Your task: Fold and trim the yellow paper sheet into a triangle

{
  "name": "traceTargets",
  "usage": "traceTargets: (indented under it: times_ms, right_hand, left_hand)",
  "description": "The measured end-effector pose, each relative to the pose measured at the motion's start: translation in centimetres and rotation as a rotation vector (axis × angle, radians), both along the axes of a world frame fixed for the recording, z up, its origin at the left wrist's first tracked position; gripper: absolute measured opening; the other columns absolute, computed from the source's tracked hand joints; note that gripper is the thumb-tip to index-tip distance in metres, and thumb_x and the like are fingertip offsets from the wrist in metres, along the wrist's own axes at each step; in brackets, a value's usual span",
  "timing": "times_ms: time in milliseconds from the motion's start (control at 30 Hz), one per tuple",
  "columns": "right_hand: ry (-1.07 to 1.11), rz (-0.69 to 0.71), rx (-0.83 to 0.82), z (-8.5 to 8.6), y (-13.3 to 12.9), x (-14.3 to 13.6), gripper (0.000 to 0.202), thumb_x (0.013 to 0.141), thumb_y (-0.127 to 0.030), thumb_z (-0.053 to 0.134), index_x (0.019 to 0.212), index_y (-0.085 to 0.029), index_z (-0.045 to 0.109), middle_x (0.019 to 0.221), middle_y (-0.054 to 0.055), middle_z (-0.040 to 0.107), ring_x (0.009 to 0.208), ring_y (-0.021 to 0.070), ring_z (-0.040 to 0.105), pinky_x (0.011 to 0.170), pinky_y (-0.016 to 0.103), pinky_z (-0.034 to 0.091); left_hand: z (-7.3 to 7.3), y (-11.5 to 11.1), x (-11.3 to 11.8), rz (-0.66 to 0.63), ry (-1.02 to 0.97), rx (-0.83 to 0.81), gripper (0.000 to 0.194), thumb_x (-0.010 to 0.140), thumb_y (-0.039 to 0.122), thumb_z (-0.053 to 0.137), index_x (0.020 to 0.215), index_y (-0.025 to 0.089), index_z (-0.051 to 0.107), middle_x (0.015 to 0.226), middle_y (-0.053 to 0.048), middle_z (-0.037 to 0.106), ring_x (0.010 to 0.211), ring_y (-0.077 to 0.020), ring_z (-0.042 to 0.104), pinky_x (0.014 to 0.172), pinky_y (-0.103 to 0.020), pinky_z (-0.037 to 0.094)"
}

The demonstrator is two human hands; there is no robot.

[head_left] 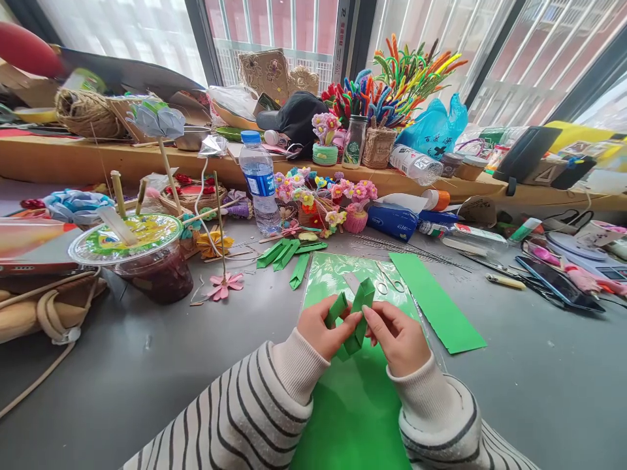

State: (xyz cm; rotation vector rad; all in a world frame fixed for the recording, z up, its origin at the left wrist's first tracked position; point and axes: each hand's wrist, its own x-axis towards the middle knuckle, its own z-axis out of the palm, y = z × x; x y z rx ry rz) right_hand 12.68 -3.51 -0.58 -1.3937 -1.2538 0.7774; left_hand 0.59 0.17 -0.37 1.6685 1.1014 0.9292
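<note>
My left hand (326, 326) is closed on folded green paper, with one folded piece showing between its fingers and another by its thumb. My right hand (399, 333) pinches the edge of the upright folded green paper strip (361, 303), so both hands hold it. Some of the fingers are hidden behind the paper. Below the hands lies a pack of green paper (357, 405) in a clear sleeve. Scissors (390, 281) rest on its far part, just beyond my hands. Several finished-looking folded green pieces (287, 253) lie past the pack's far left corner.
A flat green paper strip (443, 307) lies right of the pack. To the left stand a lidded drink cup (157, 267) and a pink flower on a stick (225, 286). A water bottle (259, 189) and fuzzy flowers (313, 196) stand behind. A phone (558, 282) lies far right.
</note>
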Motion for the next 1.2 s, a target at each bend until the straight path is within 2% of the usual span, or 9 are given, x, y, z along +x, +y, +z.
traceTargets:
  times_ms: [200, 467, 600, 800, 933, 1033, 1100, 1200]
  right_hand:
    - [-0.230, -0.046, 0.074, 0.2, -0.1, 0.0, 0.019, 0.075, -0.033, 0.044, 0.066, -0.018, 0.051, 0.054, -0.001, 0.046, 0.045, 0.0111, 0.043, 0.041, 0.022, 0.036]
    - [-0.527, -0.102, 0.252, 0.4, -0.2, -0.4, 0.014, 0.077, -0.023, 0.041, 0.070, -0.017, 0.052, 0.056, 0.001, 0.047, 0.047, 0.0105, 0.042, 0.046, 0.022, 0.037]
    - [-0.514, -0.096, 0.262, 0.3, -0.1, -0.3, 0.016, 0.077, -0.024, 0.041, 0.070, -0.016, 0.053, 0.056, 0.001, 0.049, 0.047, 0.0101, 0.043, 0.046, 0.021, 0.037]
    - [-0.505, -0.138, 0.293, 0.4, 0.0, -0.4, 0.019, 0.077, -0.022, 0.042, 0.061, -0.016, 0.050, 0.051, -0.001, 0.045, 0.043, 0.0086, 0.039, 0.044, 0.020, 0.034]
    - [-0.597, -0.165, 0.370, 0.5, 0.1, -0.5, 0.017, 0.077, -0.020, 0.043, 0.066, -0.014, 0.054, 0.051, 0.000, 0.045, 0.043, 0.0093, 0.038, 0.042, 0.021, 0.035]
    - [-0.647, -0.155, 0.420, 0.4, 0.0, -0.6, 0.018, 0.077, -0.018, 0.041, 0.073, -0.012, 0.057, 0.055, 0.003, 0.050, 0.049, 0.0119, 0.044, 0.047, 0.023, 0.039]
    - [-0.673, -0.131, 0.417, 0.4, -0.1, -0.5, 0.021, 0.077, -0.018, 0.040, 0.083, -0.009, 0.058, 0.061, 0.006, 0.053, 0.053, 0.0136, 0.047, 0.050, 0.025, 0.041]
    - [-0.660, -0.105, 0.371, 0.4, -0.3, -0.4, 0.024, 0.077, -0.018, 0.040, 0.090, -0.007, 0.057, 0.060, 0.005, 0.052, 0.047, 0.0117, 0.044, 0.045, 0.024, 0.040]
  left_hand:
    - [-0.1, -0.1, 0.3, 0.000, 0.049, 0.040, 0.024, 0.066, 0.036, 0.052, 0.055, 0.017, 0.043, 0.045, 0.006, 0.033, 0.041, -0.0073, 0.027, 0.040, -0.020, 0.025]
    - [0.4, -0.7, 0.4, 0.034, 0.135, 0.172, 0.028, 0.070, 0.031, 0.045, 0.047, 0.018, 0.035, 0.042, 0.007, 0.023, 0.040, -0.0071, 0.023, 0.040, -0.020, 0.022]
    - [0.4, -0.8, 0.4, 0.043, 0.182, 0.230, 0.024, 0.068, 0.028, 0.045, 0.048, 0.018, 0.037, 0.042, 0.007, 0.024, 0.039, -0.0068, 0.023, 0.040, -0.020, 0.022]
    - [0.3, -1.0, 0.4, -0.023, 0.189, 0.263, 0.019, 0.068, 0.025, 0.045, 0.051, 0.017, 0.041, 0.043, 0.007, 0.027, 0.040, -0.0070, 0.024, 0.041, -0.020, 0.023]
    - [0.5, -1.0, 0.3, -0.058, 0.157, 0.240, 0.025, 0.073, 0.029, 0.040, 0.051, 0.017, 0.042, 0.043, 0.005, 0.032, 0.041, -0.0074, 0.027, 0.041, -0.020, 0.025]
    - [0.5, -0.9, 0.3, -0.065, 0.134, 0.220, 0.028, 0.074, 0.029, 0.039, 0.049, 0.017, 0.042, 0.043, 0.004, 0.037, 0.040, -0.0076, 0.030, 0.041, -0.020, 0.027]
    - [0.4, -0.7, 0.2, -0.044, 0.122, 0.212, 0.028, 0.073, 0.030, 0.039, 0.048, 0.017, 0.042, 0.042, 0.003, 0.038, 0.040, -0.0076, 0.030, 0.040, -0.020, 0.027]
    - [0.0, -0.5, 0.1, 0.016, 0.112, 0.219, 0.028, 0.073, 0.030, 0.039, 0.048, 0.016, 0.043, 0.042, 0.003, 0.040, 0.040, -0.0077, 0.032, 0.040, -0.020, 0.028]
